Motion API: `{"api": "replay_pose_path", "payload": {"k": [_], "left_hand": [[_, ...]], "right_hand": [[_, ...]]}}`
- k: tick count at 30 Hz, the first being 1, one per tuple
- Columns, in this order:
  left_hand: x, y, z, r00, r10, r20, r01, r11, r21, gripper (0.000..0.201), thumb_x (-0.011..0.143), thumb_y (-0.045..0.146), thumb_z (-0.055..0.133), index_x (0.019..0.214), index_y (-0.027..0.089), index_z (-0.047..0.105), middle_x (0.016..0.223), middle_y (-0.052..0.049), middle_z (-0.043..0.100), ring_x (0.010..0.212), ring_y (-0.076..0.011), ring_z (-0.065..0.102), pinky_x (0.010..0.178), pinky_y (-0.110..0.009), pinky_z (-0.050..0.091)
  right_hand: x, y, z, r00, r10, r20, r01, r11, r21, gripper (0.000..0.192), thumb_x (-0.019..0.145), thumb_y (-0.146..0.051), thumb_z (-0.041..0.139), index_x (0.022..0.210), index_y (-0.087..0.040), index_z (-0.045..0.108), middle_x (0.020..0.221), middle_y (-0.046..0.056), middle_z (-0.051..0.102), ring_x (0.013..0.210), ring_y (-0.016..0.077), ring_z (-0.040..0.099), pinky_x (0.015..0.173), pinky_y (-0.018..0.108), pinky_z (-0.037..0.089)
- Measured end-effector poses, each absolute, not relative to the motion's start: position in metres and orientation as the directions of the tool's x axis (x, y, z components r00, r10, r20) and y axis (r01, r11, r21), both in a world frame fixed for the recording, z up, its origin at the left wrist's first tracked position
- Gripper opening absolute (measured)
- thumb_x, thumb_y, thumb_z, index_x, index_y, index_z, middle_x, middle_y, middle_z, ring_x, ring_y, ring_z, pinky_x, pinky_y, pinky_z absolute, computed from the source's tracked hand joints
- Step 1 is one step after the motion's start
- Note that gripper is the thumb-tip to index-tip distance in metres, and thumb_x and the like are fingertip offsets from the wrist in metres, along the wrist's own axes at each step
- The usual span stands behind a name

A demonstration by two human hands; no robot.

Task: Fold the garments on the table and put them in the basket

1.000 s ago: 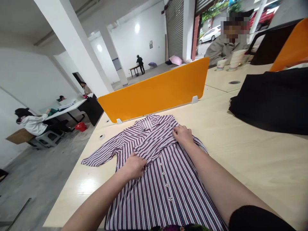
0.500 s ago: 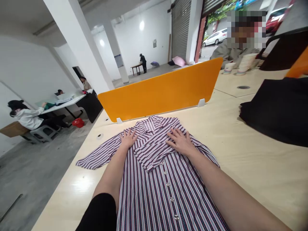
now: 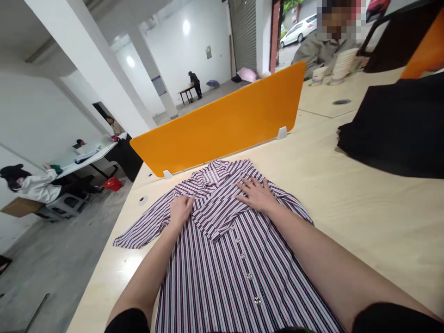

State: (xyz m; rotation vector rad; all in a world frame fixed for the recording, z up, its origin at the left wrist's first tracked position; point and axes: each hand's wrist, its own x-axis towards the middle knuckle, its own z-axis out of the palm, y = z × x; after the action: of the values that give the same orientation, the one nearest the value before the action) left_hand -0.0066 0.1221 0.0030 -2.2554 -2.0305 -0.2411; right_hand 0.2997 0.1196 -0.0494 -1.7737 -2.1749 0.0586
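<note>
A striped shirt [image 3: 222, 249] lies flat on the pale table [image 3: 364, 222], in the middle and lower part of the picture, with its collar [image 3: 213, 173] pointing up toward the orange divider [image 3: 222, 125]. The buttons [image 3: 243, 255] run down the front and look done up. The left hand [image 3: 180, 210] rests flat on the shirt near the left shoulder, fingers loose, not gripping anything. The right hand [image 3: 255, 194] lies open with fingers spread, pressing on the chest just right of the collar. The shirt looks laid out and mostly smooth. One sleeve [image 3: 145, 226] sticks out at the left side of the picture, and nothing is folded over yet, so any folding looks not yet begun. A black cloth [image 3: 395, 125] sits at the upper right, well apart from the shirt.
</note>
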Motion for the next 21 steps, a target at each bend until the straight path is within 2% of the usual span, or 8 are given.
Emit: {"api": "replay_pose_path", "payload": {"k": [3,5,8,10,14,18,21], "left_hand": [[0.001,0.095,0.001,0.200,0.975,0.096,0.970,-0.211,0.119,0.022,0.083,0.040,0.057,0.072,0.020,0.055,0.084,-0.003,0.061,0.088,-0.0196,0.054,0.080,-0.030,0.040],[0.004,0.093,0.004,0.188,0.979,0.077,0.965,-0.199,0.172,0.018,0.083,0.033,0.057,0.071,0.020,0.052,0.078,0.000,0.059,0.080,-0.0159,0.055,0.073,-0.025,0.039],[0.002,0.105,0.012,0.094,0.987,0.131,0.974,-0.118,0.195,0.014,0.088,0.028,0.047,0.077,0.020,0.051,0.075,0.001,0.057,0.073,-0.0139,0.054,0.067,-0.024,0.038],[-0.002,0.114,0.015,0.027,0.984,0.176,0.978,-0.062,0.200,0.009,0.088,0.026,0.047,0.082,0.020,0.051,0.077,0.001,0.058,0.075,-0.0143,0.054,0.069,-0.024,0.038],[-0.018,0.111,0.008,-0.125,0.963,0.237,0.978,0.080,0.190,0.004,0.085,0.023,0.053,0.085,0.019,0.052,0.090,-0.003,0.059,0.087,-0.0165,0.055,0.076,-0.026,0.039],[-0.060,0.073,0.005,-0.347,0.888,0.301,0.936,0.307,0.172,0.013,0.089,0.029,0.047,0.092,0.019,0.054,0.099,-0.007,0.059,0.097,-0.0209,0.055,0.082,-0.031,0.040],[-0.101,0.033,0.017,-0.510,0.788,0.344,0.859,0.483,0.168,0.023,0.093,0.026,0.039,0.103,0.012,0.054,0.109,-0.016,0.056,0.107,-0.0269,0.053,0.085,-0.038,0.042]], "right_hand": [[0.301,0.120,-0.049,-0.159,0.958,0.240,0.936,0.224,-0.272,0.056,0.088,-0.057,0.041,0.137,-0.030,0.047,0.148,0.005,0.039,0.136,0.0363,0.027,0.106,0.067,0.014],[0.302,0.119,-0.047,-0.155,0.953,0.261,0.929,0.230,-0.290,0.054,0.089,-0.055,0.041,0.136,-0.029,0.049,0.146,0.006,0.042,0.135,0.0347,0.031,0.106,0.065,0.016],[0.302,0.119,-0.043,-0.141,0.926,0.350,0.917,0.255,-0.306,0.052,0.092,-0.052,0.036,0.136,-0.027,0.048,0.145,0.008,0.043,0.134,0.0307,0.032,0.106,0.064,0.018],[0.301,0.118,-0.042,-0.164,0.917,0.363,0.915,0.278,-0.291,0.052,0.093,-0.052,0.034,0.138,-0.028,0.046,0.146,0.007,0.041,0.135,0.0302,0.031,0.106,0.065,0.017],[0.299,0.118,-0.048,-0.238,0.946,0.221,0.929,0.288,-0.233,0.057,0.089,-0.057,0.037,0.137,-0.029,0.047,0.148,0.006,0.039,0.136,0.0333,0.029,0.106,0.066,0.015],[0.300,0.122,-0.058,-0.232,0.951,0.204,0.933,0.277,-0.228,0.058,0.088,-0.058,0.035,0.138,-0.030,0.046,0.149,0.004,0.038,0.137,0.0342,0.027,0.106,0.067,0.014],[0.300,0.125,-0.062,-0.230,0.950,0.212,0.933,0.277,-0.229,0.059,0.088,-0.058,0.034,0.138,-0.029,0.047,0.149,0.005,0.038,0.136,0.0348,0.026,0.106,0.067,0.014]]}}
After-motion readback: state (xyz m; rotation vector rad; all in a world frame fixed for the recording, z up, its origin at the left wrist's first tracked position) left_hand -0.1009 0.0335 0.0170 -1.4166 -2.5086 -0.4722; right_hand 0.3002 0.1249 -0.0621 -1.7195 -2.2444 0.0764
